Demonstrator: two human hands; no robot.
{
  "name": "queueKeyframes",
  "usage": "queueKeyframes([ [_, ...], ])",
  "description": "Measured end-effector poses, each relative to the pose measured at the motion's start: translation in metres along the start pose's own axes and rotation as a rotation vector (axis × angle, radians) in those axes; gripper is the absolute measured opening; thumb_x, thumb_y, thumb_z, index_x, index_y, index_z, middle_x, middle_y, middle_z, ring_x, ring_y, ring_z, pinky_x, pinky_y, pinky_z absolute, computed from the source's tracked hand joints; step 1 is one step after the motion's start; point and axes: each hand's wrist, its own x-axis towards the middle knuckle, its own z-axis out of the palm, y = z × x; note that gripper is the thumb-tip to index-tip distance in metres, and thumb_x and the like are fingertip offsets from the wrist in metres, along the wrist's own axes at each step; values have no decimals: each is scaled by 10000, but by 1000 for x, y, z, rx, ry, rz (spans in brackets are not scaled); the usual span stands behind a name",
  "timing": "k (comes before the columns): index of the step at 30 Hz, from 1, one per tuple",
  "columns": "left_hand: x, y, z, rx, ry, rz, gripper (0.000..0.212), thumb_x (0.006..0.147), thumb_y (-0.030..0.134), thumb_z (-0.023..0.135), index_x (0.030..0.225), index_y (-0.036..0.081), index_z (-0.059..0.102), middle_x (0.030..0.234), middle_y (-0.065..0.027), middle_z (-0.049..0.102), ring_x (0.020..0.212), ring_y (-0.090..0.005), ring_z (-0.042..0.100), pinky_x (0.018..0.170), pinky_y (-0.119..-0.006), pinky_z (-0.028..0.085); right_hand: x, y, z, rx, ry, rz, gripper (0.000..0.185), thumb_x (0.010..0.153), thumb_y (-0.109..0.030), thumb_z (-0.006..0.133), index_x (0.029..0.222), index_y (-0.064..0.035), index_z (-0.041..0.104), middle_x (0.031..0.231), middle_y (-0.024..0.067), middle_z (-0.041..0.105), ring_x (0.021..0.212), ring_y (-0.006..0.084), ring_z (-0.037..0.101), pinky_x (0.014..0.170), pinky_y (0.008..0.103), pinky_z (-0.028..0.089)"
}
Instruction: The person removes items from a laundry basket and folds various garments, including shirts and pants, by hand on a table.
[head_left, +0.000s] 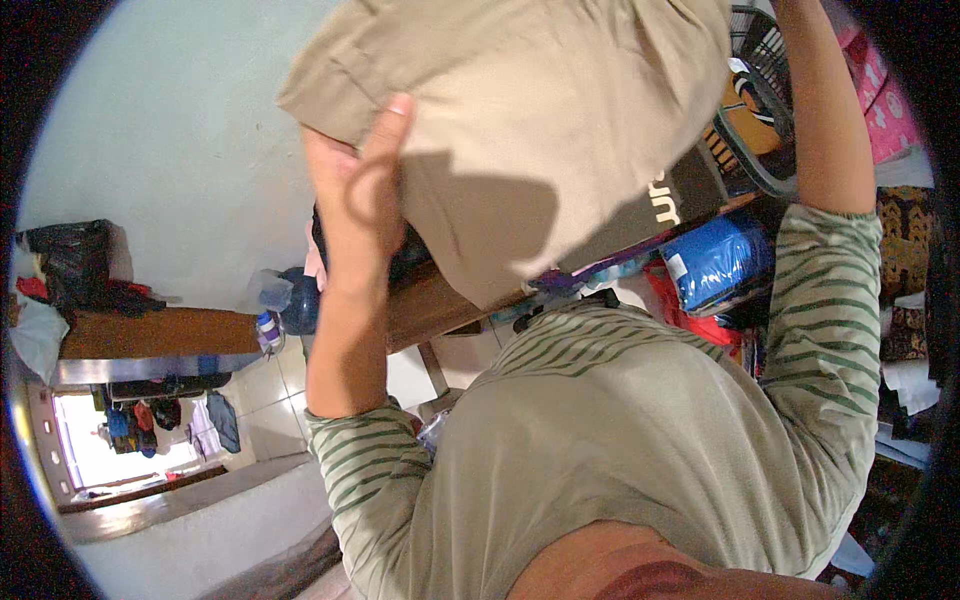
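A beige cloth garment (510, 142) is held up in front of me, spread out and running past the top edge of the picture. My left hand (367, 180) grips its left edge, thumb on the front and the other fingers hidden behind the cloth. A shadow falls across the garment's lower part. My right hand is out of view beyond the top edge; only its forearm shows at the upper right, so what it touches cannot be seen.
Beyond the garment are a dark item with pale lettering (686, 187) and a black plastic basket (780, 169) with things inside. A blue plastic-wrapped package (720, 259) lies near my right elbow. Leftward, a wooden surface (157, 330) bears a black plastic bag (75, 259). Clothes (142, 420) hang farther off.
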Motion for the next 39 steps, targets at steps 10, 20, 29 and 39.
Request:
queueKeyframes([
  [10, -14, -147, 60, -203, -50, -375, 390, 793, 45, 555, 1140, -51, 405, 1092, -141, 527, 968, -222, 542, 817, -320, 441, -9, 158, 35, -136, -324, 420, 455, 748, -322, 672, 1052, -7, 547, 945, 51, 585, 842, 145, 539, 721, 291, 460],
  [20, 1, -188, 59, 80, -33, -561, 410, 742, -11, 567, 1130, -59, 442, 1077, -138, 551, 962, -213, 549, 817, -307, 432, -5, 248, 119, -178, 208, 453, 610, 727, -439, 625, 1095, 39, 533, 1012, 169, 584, 907, 235, 553, 787, 307, 433],
  [29, -1, -212, 45, 229, -56, -497, 483, 744, 131, 627, 1152, -57, 449, 1110, -154, 541, 991, -224, 532, 860, -301, 398, -141, 222, 144, 281, 359, 585, 476, 791, -350, 590, 1062, 37, 531, 937, 109, 585, 866, 139, 529, 772, 239, 411],
  [39, 11, -159, 77, 133, 45, -328, 443, 773, 25, 584, 1149, -59, 366, 1052, -154, 539, 970, -212, 534, 835, -314, 422, -149, 181, 145, -159, 684, 346, 309, 796, -276, 561, 934, -5, 504, 804, 272, 544, 800, 418, 536, 661, 437, 422],
])
